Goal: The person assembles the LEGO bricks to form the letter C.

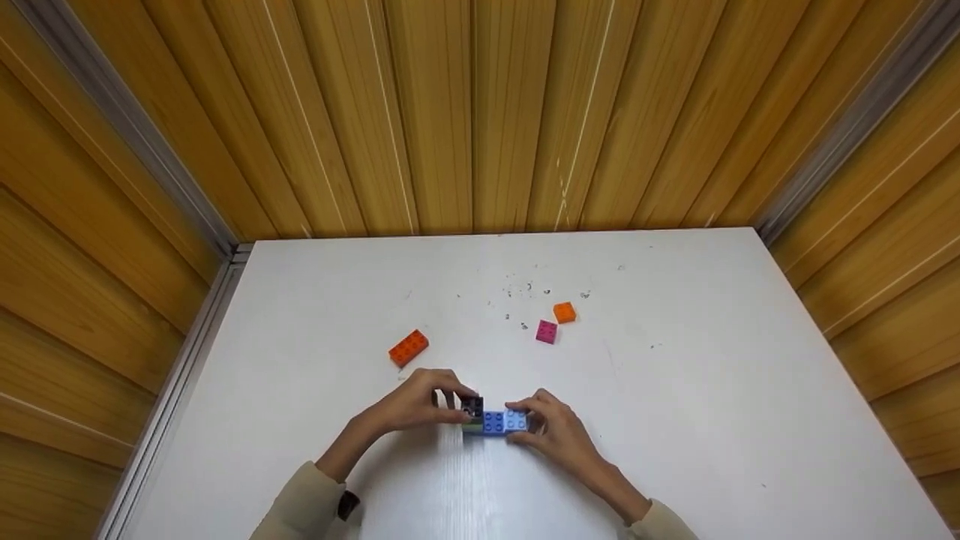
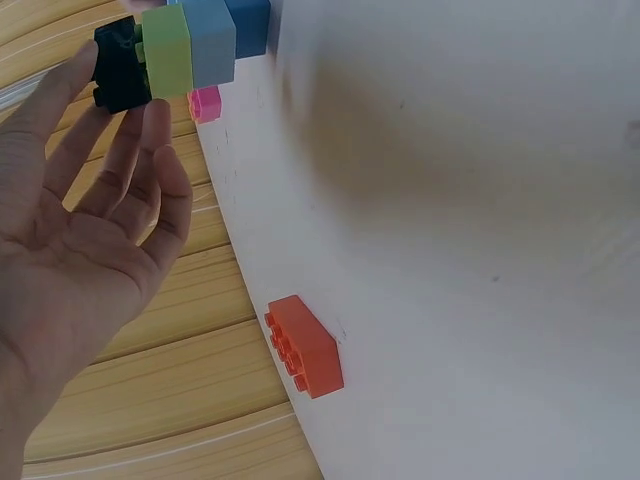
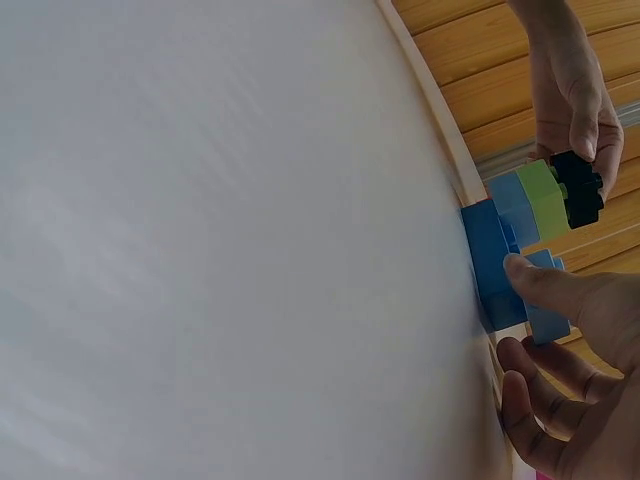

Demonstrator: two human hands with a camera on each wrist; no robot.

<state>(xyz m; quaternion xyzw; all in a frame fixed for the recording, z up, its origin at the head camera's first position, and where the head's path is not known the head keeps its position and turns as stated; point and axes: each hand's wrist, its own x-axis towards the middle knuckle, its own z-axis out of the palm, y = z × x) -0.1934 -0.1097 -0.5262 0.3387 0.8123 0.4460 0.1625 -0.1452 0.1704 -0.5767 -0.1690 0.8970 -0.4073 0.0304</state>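
A long blue brick lies on the white table as the base of a small build. At its left end stand a light blue brick, a lime green brick and, on top, a black brick. My left hand pinches the black brick between thumb and fingers. In the left wrist view it sits slightly tilted, with some green studs showing below it. Another light blue brick is on the base's right end, gripped at its sides by my right hand. Bare blue studs show between the two.
An orange-red brick lies beyond my left hand. Farther off to the right are a pink brick and a small orange brick. Dark specks dot the table near them. Wood-patterned panels stand behind and at the sides.
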